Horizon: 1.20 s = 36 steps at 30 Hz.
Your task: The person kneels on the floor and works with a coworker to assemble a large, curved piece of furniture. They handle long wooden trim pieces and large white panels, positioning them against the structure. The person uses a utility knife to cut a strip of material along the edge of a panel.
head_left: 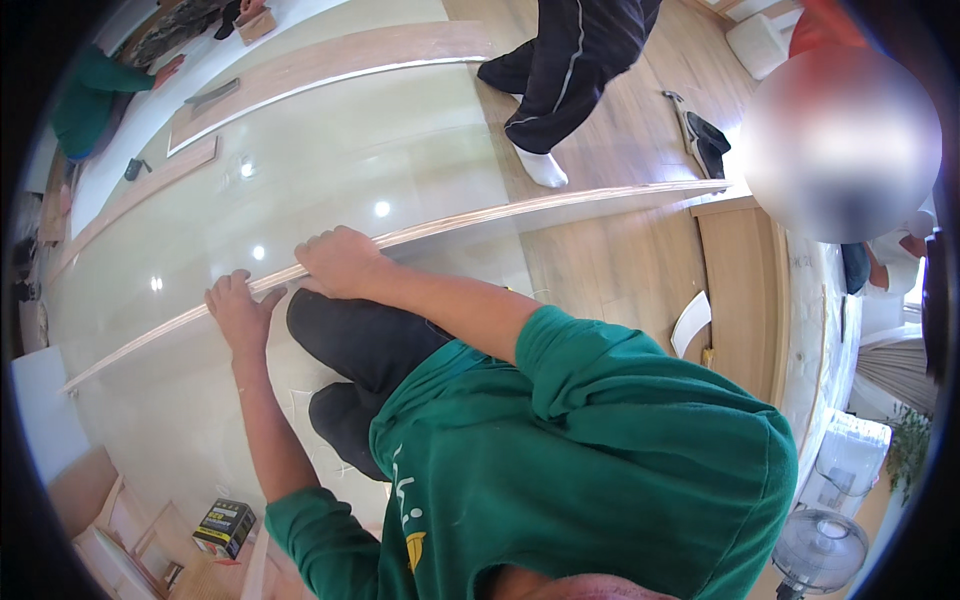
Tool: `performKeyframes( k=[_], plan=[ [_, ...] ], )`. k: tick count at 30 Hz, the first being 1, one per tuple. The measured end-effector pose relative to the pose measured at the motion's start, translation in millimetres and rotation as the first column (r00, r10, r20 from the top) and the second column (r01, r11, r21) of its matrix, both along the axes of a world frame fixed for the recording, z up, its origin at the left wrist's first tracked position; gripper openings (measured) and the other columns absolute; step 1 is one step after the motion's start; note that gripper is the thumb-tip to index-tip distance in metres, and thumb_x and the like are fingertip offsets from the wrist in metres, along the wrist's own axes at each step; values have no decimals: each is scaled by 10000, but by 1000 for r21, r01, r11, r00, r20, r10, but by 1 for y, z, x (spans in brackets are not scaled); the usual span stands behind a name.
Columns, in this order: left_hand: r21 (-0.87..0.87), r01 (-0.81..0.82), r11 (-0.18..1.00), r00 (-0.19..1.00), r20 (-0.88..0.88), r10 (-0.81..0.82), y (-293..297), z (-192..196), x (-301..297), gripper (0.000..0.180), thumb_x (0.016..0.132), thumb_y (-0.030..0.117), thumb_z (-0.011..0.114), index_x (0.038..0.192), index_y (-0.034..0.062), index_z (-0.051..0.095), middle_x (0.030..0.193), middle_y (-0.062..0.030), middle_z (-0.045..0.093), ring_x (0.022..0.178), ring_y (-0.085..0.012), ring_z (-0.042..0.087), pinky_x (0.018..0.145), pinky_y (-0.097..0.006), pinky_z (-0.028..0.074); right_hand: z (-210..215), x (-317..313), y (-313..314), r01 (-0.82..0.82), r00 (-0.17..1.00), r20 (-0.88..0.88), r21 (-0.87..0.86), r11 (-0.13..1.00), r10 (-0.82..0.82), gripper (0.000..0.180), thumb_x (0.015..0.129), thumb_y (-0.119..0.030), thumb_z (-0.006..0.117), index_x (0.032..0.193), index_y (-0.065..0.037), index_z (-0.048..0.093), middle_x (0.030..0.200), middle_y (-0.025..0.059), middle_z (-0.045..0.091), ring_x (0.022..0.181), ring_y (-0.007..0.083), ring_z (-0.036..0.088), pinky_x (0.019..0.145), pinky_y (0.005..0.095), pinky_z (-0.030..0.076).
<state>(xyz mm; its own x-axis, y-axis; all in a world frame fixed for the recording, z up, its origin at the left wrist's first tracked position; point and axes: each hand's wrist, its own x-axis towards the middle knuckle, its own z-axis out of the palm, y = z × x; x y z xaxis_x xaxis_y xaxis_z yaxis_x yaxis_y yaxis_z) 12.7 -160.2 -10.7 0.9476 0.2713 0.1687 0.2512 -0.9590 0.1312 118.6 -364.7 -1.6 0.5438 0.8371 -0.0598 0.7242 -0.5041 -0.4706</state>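
A long wooden board (pixel 560 202) with a layered, plywood-like edge stands on edge in front of me. It runs from the lower left to the upper right. My right hand (pixel 340 264) is closed over its top edge, left of the middle. Further left, my left hand (pixel 241 312) grips the same edge, fingers hooked over it and thumb apart on the near side. My bent knees in dark trousers are close behind the board, partly under my right forearm. How the board's lower edge rests is hidden.
Beyond the board, a person in dark trousers (pixel 575 75) stands near slippers (pixel 705 145) and a hammer (pixel 676 105). Wooden strips (pixel 330 75) lie on the pale glossy surface (pixel 330 160). A green-sleeved person (pixel 95 100) is far left. A box (pixel 224 528) and fan (pixel 820 550) stand nearer.
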Motion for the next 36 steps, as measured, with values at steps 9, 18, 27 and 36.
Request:
performKeyframes(
  k=[9, 18, 27, 36],
  plan=[
    [6, -12, 1000, 995, 104, 11, 9, -14, 2, 727, 608, 340, 932, 1184, 51, 595, 1237, -167, 577, 1278, -424, 458, 1080, -535, 345, -7, 35, 9, -215, 972, -100, -33, 976, 211, 409, 878, -369, 657, 1084, -17, 643, 1032, 217, 702, 1022, 383, 674, 917, 477, 525],
    [-304, -200, 932, 940, 208, 269, -27, -27, -63, 913, 794, 345, 819, 1514, 25, 358, 1595, -233, 309, 1479, -397, 295, 1194, -449, 294, 5, 33, 8, -175, 979, -136, -162, 971, 154, 425, 912, -413, 638, 1127, -48, 674, 1077, 218, 707, 1074, 394, 655, 951, 478, 506],
    [-464, -603, 649, 779, -165, 605, 64, -10, -147, 752, 746, 413, 836, 1327, 1, 594, 1005, -226, 731, 951, -349, 710, 874, -442, 549, 23, 25, -12, -141, 989, -63, -138, 980, 133, 408, 908, -406, 637, 1052, -25, 677, 1028, 219, 711, 1007, 395, 667, 901, 499, 510],
    [-556, -693, 458, 506, 77, 859, 183, 248, -143, 609, 828, 206, 792, 1320, -14, 509, 878, -111, 703, 672, -182, 663, 561, -323, 521, 21, 35, -20, -134, 990, 19, -175, 976, 139, 451, 899, -437, 638, 1074, -23, 679, 1037, 238, 707, 1006, 405, 668, 907, 504, 507]
  ],
)
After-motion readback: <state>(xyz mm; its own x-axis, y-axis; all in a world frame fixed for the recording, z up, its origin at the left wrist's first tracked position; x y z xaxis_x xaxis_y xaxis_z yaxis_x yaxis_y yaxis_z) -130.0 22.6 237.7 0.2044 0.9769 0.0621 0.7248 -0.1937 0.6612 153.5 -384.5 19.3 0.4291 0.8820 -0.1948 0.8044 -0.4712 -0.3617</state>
